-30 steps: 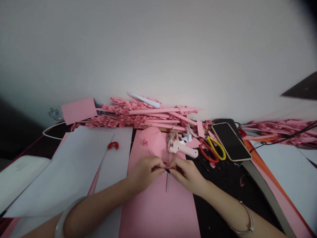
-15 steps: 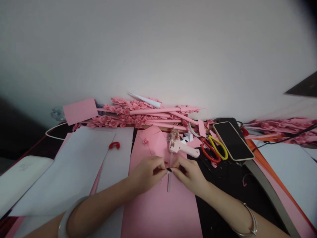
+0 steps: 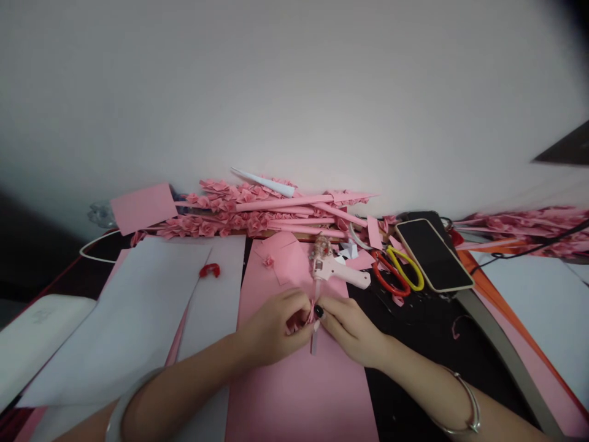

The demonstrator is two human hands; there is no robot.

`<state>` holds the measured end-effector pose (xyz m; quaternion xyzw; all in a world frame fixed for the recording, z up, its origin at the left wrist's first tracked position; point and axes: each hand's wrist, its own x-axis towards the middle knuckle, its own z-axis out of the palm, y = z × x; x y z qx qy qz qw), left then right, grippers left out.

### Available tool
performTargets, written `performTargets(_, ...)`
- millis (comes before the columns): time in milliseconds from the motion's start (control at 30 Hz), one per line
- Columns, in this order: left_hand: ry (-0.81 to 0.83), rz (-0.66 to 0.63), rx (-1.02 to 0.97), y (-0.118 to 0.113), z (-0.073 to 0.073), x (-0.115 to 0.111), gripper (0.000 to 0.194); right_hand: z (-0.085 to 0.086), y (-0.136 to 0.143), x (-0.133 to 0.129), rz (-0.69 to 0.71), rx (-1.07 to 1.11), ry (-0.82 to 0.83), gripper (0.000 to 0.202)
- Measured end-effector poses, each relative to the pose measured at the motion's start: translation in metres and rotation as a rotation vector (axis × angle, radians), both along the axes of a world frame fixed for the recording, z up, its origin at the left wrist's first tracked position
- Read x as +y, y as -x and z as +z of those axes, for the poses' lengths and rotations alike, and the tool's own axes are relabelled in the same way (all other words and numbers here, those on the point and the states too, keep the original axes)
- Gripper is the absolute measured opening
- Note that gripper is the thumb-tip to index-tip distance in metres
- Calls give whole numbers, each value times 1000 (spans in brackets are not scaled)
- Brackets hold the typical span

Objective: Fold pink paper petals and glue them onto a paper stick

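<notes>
Above the pink paper sheet (image 3: 301,393), my left hand (image 3: 278,325) is closed with its fingertips on a small folded pink paper piece (image 3: 311,313). My right hand (image 3: 352,328) pinches the same piece from the other side; a dark nail shows at its thumb or finger. Most of the paper piece is hidden by the fingers. Just beyond the hands lies a pale pink glue gun (image 3: 343,272), its tip end covered in a lumpy crust. A translucent glue stick (image 3: 314,345) runs back from it beneath my fingers. A pink paper envelope shape (image 3: 289,261) bears a small paper flower (image 3: 268,261).
Pink paper flower stems (image 3: 276,212) lie along the wall. On the right are red-and-yellow-handled scissors (image 3: 405,270) and a phone (image 3: 434,255). White sheets (image 3: 133,307), a red curved object (image 3: 210,270) and a white box-like device (image 3: 43,334) are on the left.
My fingers have shifted around the small pink piece, and more of its folded strips now show between them. The view has tilted slightly; the glue gun and other things stay put.
</notes>
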<state>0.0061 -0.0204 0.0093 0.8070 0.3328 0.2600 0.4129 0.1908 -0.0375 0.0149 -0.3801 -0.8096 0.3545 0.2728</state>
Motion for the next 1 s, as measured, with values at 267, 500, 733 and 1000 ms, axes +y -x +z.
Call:
performTargets(267, 59, -41, 5, 0, 2, 2, 8, 2, -1, 2, 49, 33, 33, 20)
performTargets(500, 41, -33, 0, 1, -3, 4, 10, 2, -1, 2, 85, 47, 59, 19)
performTargets(733, 17, -45, -34, 1, -4, 5, 12, 4, -2, 2, 93, 47, 49, 20)
performTargets(1000, 27, -47, -35, 1, -6, 5, 10, -1, -4, 3, 82, -16, 37, 18)
